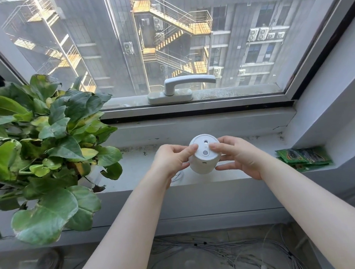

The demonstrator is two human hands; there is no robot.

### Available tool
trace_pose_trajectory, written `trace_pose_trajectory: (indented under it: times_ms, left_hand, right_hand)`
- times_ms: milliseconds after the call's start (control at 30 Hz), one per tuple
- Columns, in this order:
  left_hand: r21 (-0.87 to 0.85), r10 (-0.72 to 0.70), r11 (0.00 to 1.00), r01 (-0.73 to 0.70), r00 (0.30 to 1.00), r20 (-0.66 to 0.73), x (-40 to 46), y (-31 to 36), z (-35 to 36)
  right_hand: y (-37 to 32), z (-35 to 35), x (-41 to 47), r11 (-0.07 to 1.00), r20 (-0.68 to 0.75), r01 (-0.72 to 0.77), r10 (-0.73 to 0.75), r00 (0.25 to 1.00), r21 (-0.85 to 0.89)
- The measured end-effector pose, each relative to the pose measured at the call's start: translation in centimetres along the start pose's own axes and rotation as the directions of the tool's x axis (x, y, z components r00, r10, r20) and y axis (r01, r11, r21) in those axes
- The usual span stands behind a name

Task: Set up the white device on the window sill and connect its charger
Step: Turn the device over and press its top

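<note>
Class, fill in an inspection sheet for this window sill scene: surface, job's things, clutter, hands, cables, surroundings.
Surface: grey window sill, dirt specks near the back edge.
Job's things: white device, cylindrical, held over the sill; charger not seen.
Clutter: green packets at the sill's right end.
Hands: left hand and right hand grip the device from either side.
Cables: bundle of thin wires on the floor below.
Surroundings: potted plant at left; window handle behind; buildings outside.
</note>
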State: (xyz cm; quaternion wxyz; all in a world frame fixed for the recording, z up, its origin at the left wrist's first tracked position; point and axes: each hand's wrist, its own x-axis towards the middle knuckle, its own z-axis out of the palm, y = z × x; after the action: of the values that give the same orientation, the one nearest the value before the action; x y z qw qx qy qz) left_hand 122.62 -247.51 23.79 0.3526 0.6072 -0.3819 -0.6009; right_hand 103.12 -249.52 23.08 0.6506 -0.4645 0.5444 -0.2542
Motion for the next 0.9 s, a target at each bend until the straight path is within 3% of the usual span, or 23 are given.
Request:
trace_pose_trajectory:
  times_ms: [267,700,900]
  left_hand:
    - [-0.042,-0.076,0.996,0.073,0.993,-0.085,1.8,-0.8,0.4]
    - [-0.004,-0.115,0.993,0.116,0.982,-0.151,3.1,-1.6,1.1]
    - [0.001,-0.125,0.992,0.127,0.981,-0.150,3.4,-1.7,1.1]
  right_hand:
    - [1.0,0.3,1.3,1.000,-0.027,0.008,-0.007,1.000,0.028]
    - [2.4,1.7,2.0,0.960,-0.216,0.012,0.050,0.975,0.278]
    - [2.3,1.7,2.3,0.958,-0.253,0.008,0.068,0.965,0.288]
